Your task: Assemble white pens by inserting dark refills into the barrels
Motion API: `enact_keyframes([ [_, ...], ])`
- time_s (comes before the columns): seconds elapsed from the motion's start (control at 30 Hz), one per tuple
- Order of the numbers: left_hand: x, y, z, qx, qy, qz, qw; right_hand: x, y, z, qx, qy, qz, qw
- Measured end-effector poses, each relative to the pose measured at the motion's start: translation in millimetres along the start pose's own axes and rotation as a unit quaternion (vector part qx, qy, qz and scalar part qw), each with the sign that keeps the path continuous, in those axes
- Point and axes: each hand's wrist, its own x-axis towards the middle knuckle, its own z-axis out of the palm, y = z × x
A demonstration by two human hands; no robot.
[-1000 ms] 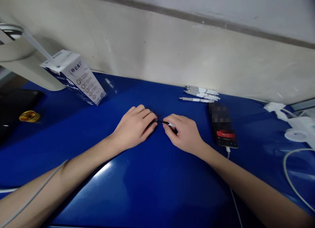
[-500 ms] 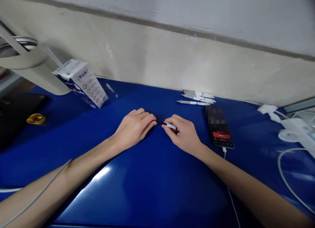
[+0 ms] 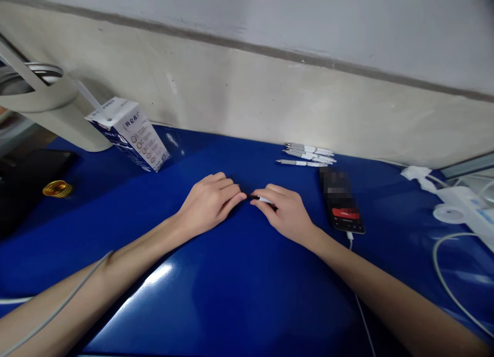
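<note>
My left hand [image 3: 216,200] and my right hand [image 3: 287,210] face each other over the middle of the blue table. Between the fingertips shows part of a pen, with a white barrel [image 3: 265,200] and a thin black end. My right thumb and fingers are closed round the white barrel. The pinched left fingers are at the black end, and what lies inside them is mostly hidden. Several white pens [image 3: 309,154] with grey grips lie in a loose bunch by the wall, beyond my right hand.
Right of my right hand lies a phone [image 3: 341,200] with a charging cable. A white power strip [image 3: 463,208] is at the far right. A drink carton [image 3: 133,133] with a straw, a large beige cup [image 3: 73,115] and a gold coil [image 3: 57,189] stand at left. A cable crosses my left forearm.
My right hand has come slightly closer to the left, and less of the black end shows between them. The view has shifted a little. The pens by the wall lie as before.
</note>
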Motion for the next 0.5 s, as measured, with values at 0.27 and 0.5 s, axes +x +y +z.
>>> enact_keyframes([
  [0.27, 0.3, 1.0, 0.4, 0.004, 0.005, 0.003, 1.000, -0.3, 0.0, 1.7, 0.001, 0.000, -0.006, 1.000],
  [0.5, -0.6, 2.5, -0.1, -0.012, 0.015, 0.012, 1.000, 0.5, -2.1, 1.3, 0.002, 0.007, 0.000, 1.000],
])
